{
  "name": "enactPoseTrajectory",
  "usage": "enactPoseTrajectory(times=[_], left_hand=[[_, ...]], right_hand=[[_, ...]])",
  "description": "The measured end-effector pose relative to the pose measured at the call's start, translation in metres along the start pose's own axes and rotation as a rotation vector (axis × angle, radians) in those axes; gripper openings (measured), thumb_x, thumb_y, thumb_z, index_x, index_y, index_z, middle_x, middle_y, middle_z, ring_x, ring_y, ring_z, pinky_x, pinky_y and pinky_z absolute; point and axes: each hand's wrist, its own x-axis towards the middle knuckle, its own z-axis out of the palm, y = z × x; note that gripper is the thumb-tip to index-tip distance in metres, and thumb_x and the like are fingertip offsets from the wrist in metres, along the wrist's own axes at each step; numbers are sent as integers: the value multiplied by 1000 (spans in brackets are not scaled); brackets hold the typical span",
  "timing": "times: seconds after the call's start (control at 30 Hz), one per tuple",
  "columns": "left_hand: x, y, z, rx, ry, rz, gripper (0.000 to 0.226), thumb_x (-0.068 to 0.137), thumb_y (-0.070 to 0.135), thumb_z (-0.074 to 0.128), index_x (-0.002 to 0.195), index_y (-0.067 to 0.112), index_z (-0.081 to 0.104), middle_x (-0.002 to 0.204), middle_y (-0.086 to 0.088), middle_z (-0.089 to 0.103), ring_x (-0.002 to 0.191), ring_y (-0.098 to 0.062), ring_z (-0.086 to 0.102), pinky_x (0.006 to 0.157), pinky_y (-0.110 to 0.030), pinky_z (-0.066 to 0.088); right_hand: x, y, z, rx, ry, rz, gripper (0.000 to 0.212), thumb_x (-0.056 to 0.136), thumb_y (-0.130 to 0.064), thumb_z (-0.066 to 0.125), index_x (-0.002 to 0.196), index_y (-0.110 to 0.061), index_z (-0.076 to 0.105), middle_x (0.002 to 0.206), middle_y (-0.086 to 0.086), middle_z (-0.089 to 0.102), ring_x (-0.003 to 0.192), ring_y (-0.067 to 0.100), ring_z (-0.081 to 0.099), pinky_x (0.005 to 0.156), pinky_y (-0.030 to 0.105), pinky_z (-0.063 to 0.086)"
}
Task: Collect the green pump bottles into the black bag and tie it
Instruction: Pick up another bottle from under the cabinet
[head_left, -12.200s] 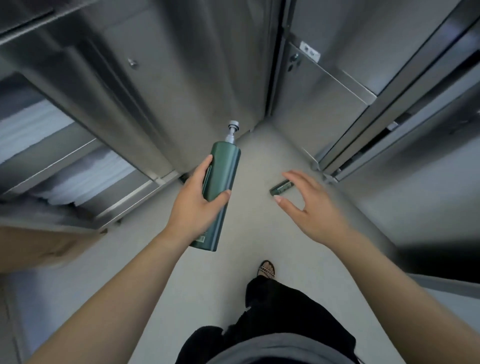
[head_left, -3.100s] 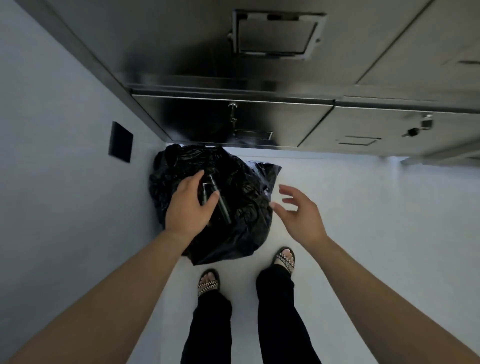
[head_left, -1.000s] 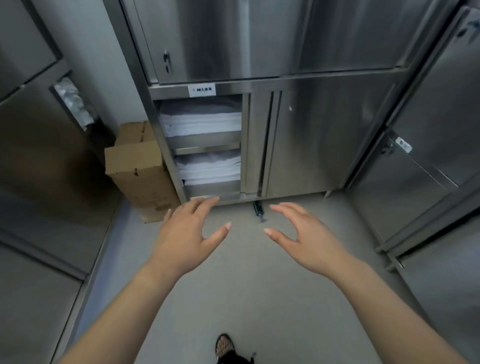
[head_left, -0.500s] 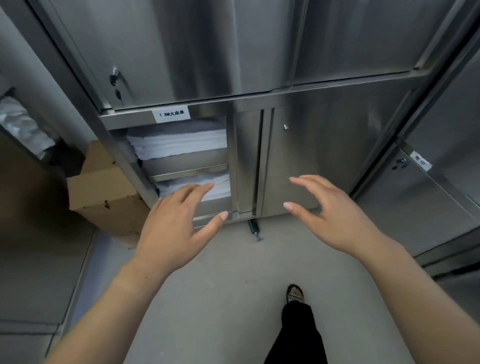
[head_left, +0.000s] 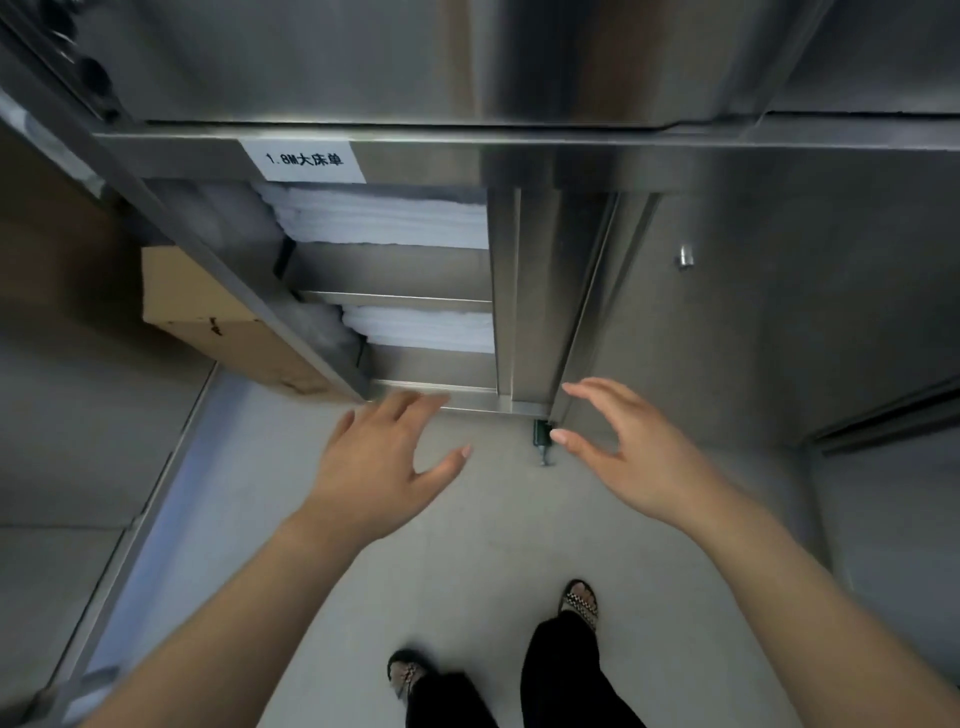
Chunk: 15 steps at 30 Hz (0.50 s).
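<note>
pale grey smooth floor (head_left: 467, 551): dark green pump bottle (head_left: 539, 432) lies against the stainless steel cabinet (head_left: 727, 322) base, brown cardboard box (head_left: 208, 306) standing left.

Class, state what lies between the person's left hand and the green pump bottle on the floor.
Only bare grey floor, seen in the head view: nothing stands between the left hand and the green pump bottle by the steel cabinet.

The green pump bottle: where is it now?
Head view, right of centre: the green pump bottle lies on the floor by the steel cabinet, beside the right hand.
</note>
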Motion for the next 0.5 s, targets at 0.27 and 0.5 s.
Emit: enactPoseTrajectory(times=[0.27, 0.5], left_hand=[[80, -65, 132, 34, -70, -9, 66, 82, 65, 34, 136, 28, 43, 139, 1, 48, 124, -23, 47, 104, -45, 37], [173, -131, 351, 5, -86, 25, 59, 87, 60, 41, 138, 30, 41, 143, 3, 45, 130, -20, 42, 110, -46, 30]], right_hand=[[63, 97, 130, 30, -29, 50, 51, 87, -38, 61, 132, -16, 49, 138, 0, 49, 123, 18, 46, 96, 9, 24], [137, 262, 322, 36, -13, 162, 52, 87, -36, 61, 133, -15, 47, 140, 2, 47, 126, 19, 44, 95, 5, 22]])
